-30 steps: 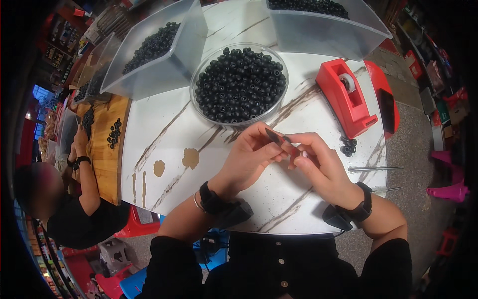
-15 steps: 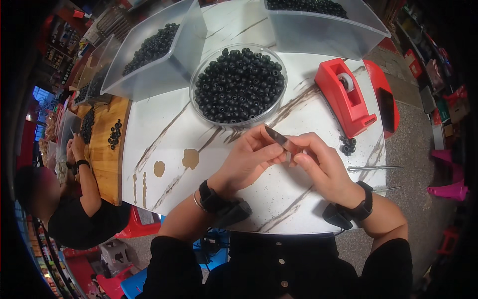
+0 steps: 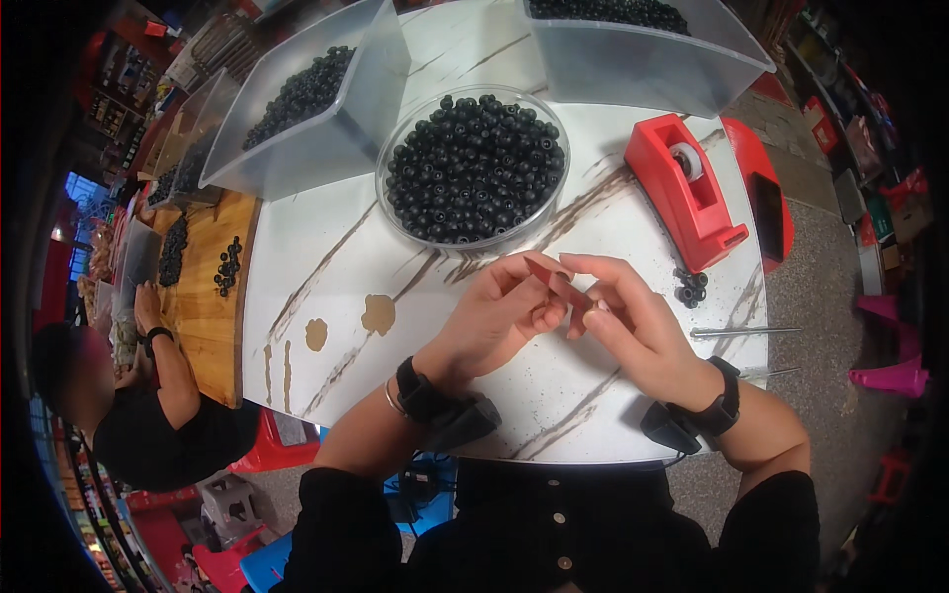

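Over the front of the marble-patterned table, my two hands meet around a thin, flat, shiny dark-red strip (image 3: 556, 282). My left hand (image 3: 499, 314) is closed, pinching one end between thumb and fingers. At the other end, the thumb and fingers of my right hand (image 3: 638, 324) close on the strip; their tips partly cover it. Just beyond my hands stands a round clear bowl (image 3: 387, 219) heaped with small black beads (image 3: 473, 170). A few loose black beads (image 3: 690, 288) lie to the right of my right hand.
A red tape dispenser (image 3: 682, 198) stands at the right, near a dark phone (image 3: 766, 210) on a red stool. Thin metal rods (image 3: 743, 333) stick out past the table's right edge. Clear bins (image 3: 326, 148) of beads stand behind. A co-worker (image 3: 163, 415) sits by a wooden table (image 3: 222, 331) at left.
The strip has turned between my fingers and now looks redder and less dark. My right index finger has lifted slightly. The co-worker's hand has moved lower, toward their body.
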Available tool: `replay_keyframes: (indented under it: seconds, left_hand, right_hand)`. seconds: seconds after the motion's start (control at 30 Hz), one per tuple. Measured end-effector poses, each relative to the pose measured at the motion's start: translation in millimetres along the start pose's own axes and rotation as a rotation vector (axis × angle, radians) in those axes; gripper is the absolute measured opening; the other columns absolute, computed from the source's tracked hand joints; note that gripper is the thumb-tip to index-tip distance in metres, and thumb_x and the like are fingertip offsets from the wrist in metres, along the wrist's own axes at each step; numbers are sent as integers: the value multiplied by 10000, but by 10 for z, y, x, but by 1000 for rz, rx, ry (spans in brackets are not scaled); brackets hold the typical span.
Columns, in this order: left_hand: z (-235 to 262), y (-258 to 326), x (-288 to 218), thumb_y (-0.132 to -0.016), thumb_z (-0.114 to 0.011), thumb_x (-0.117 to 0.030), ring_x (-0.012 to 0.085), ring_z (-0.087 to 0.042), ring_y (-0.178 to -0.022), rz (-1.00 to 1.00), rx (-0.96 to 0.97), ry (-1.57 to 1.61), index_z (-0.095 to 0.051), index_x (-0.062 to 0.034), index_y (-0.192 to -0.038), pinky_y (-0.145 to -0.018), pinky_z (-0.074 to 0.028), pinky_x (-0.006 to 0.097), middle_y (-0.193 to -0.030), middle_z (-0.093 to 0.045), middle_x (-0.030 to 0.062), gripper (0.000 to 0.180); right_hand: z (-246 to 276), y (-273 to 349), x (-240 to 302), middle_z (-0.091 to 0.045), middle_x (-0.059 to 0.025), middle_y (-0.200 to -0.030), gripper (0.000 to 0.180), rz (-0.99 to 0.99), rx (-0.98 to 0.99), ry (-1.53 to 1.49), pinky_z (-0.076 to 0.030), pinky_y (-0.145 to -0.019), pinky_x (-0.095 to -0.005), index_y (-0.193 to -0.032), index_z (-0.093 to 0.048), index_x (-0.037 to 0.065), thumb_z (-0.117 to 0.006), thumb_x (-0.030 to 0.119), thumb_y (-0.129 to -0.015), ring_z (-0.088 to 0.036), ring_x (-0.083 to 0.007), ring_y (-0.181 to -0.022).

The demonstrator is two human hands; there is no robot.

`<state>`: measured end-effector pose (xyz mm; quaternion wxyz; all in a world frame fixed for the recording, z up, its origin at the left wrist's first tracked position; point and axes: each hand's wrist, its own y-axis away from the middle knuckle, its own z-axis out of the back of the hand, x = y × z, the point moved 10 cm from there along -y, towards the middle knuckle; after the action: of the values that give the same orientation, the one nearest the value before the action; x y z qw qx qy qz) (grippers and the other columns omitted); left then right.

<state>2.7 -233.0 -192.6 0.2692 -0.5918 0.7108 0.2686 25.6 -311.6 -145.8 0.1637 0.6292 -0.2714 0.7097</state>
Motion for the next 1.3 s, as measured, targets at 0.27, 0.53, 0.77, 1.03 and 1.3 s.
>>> replay_keyframes:
  seconds: [0.27, 0.53, 0.77, 1.03, 1.3]
  left_hand:
    - [-45, -14, -15, -889, -471, -145, 90, -495, -630, 14, 6, -43, -498, -53, -856, -600, -431, 231, -759, -544, 26, 101]
    - [32, 8, 21, -862, -446, -54, 79, -494, -610, 56, -43, -97, -494, -64, -824, -550, -389, 189, -751, -542, 33, 62]
    - [44, 18, 42, -853, -461, -50, 79, -489, -603, 99, -143, -85, -516, -50, -861, -529, -369, 181, -745, -537, 29, 55]
    - [-1, 18, 41, -837, -468, -18, 80, -487, -602, 104, -79, -46, -518, -31, -879, -524, -370, 186, -796, -558, 52, 67]
    - [-2, 22, -2, -815, -450, 31, 86, -496, -598, 87, -107, -166, -519, -19, -867, -520, -378, 178, -808, -560, 69, 100]
  right_hand:
    - [-11, 8, 53, -589, -66, -845, 406, 62, 31, 124, -385, -548, -221, -1226, -402, 68, -492, 100, -831, -461, -100, -562]
    - [-9, 5, 96, -597, -79, -897, 399, 94, 24, 207, -401, -556, -228, -1208, -422, 71, -512, 87, -820, -486, -120, -570]
    - [8, 26, 136, -597, -89, -884, 351, 160, 7, 286, -416, -561, -240, -1166, -446, 53, -522, 116, -829, -518, -154, -584]
    - [9, 19, 126, -603, -81, -840, 325, 129, -8, 238, -404, -537, -235, -1134, -468, 43, -534, 133, -828, -510, -151, -556]
    - [11, 34, 96, -585, -91, -805, 309, 116, -2, 281, -405, -535, -244, -1112, -479, 38, -543, 144, -829, -516, -164, -559]
